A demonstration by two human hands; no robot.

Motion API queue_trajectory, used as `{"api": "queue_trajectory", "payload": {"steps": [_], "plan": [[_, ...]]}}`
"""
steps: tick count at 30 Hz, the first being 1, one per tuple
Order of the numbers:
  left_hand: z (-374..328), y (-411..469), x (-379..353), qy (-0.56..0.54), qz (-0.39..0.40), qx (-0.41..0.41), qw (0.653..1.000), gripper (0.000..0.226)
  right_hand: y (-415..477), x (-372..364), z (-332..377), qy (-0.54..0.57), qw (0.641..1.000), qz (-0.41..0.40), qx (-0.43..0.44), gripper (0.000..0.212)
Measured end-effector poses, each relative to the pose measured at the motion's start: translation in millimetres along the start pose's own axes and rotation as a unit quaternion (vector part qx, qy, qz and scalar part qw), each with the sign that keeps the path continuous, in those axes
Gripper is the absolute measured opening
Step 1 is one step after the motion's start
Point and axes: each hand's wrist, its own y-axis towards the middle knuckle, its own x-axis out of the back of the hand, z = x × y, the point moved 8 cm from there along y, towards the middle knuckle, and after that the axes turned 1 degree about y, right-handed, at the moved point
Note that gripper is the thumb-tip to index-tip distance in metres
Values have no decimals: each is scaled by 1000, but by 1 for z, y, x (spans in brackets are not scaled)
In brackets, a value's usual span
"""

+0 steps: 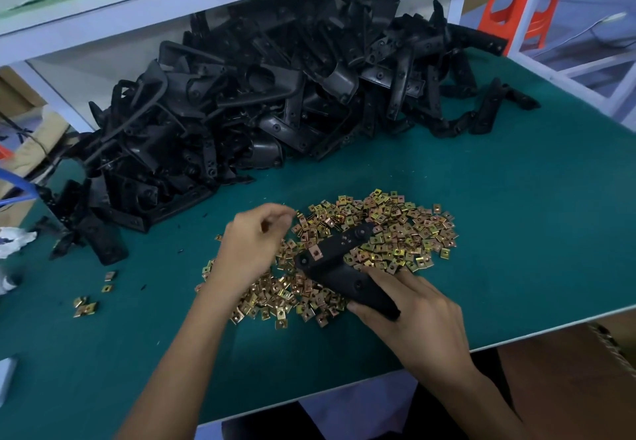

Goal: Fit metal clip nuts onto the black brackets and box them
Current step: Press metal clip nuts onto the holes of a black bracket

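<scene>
My right hand (409,315) grips a black bracket (339,260) by its lower end and holds it over a spread of brass-coloured clip nuts (406,233) on the green table. One clip nut (315,252) sits on the bracket near its middle. My left hand (253,243) hovers over the left part of the nut pile with its fingers curled; I cannot tell whether it pinches a nut. A big heap of black brackets (261,95) lies at the back of the table.
A few stray clip nuts (86,307) lie at the left on the green mat (516,233). A cardboard box (585,381) stands below the table's right front edge. White shelf frames rise behind the heap, and an orange stool (516,6) stands far right.
</scene>
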Motion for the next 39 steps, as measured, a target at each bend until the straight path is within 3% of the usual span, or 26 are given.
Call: {"api": "queue_trajectory", "payload": {"steps": [6, 9, 11, 14, 17, 21, 28, 39], "plan": [[19, 50, -38, 192, 73, -39, 978, 31, 1, 1, 1, 8, 1000, 27, -10, 45], [18, 56, -35, 214, 42, -55, 974, 21, 1, 2, 2, 5, 1000, 27, -11, 46], [18, 54, -28, 161, 32, -42, 986, 16, 2, 1, 2, 3, 999, 32, -12, 46], [15, 42, -15, -19, 39, 0, 999, 10, 1, 1, 1, 2, 1000, 26, -12, 46], [-6, 22, 1, -163, 45, -2, 986, 16, 1, 2, 1, 8, 1000, 13, -7, 48], [-41, -6, 23, -248, 76, -47, 965, 25, 1, 2, 1, 3, 1000, 2, 0, 46], [-82, -37, 41, -286, 88, -93, 949, 16, -1, 2, 1, 2, 1000, -22, 15, 47], [-105, -52, 41, -235, 109, -83, 962, 31, -1, 0, -2, -3, 1000, -29, 12, 48]]}}
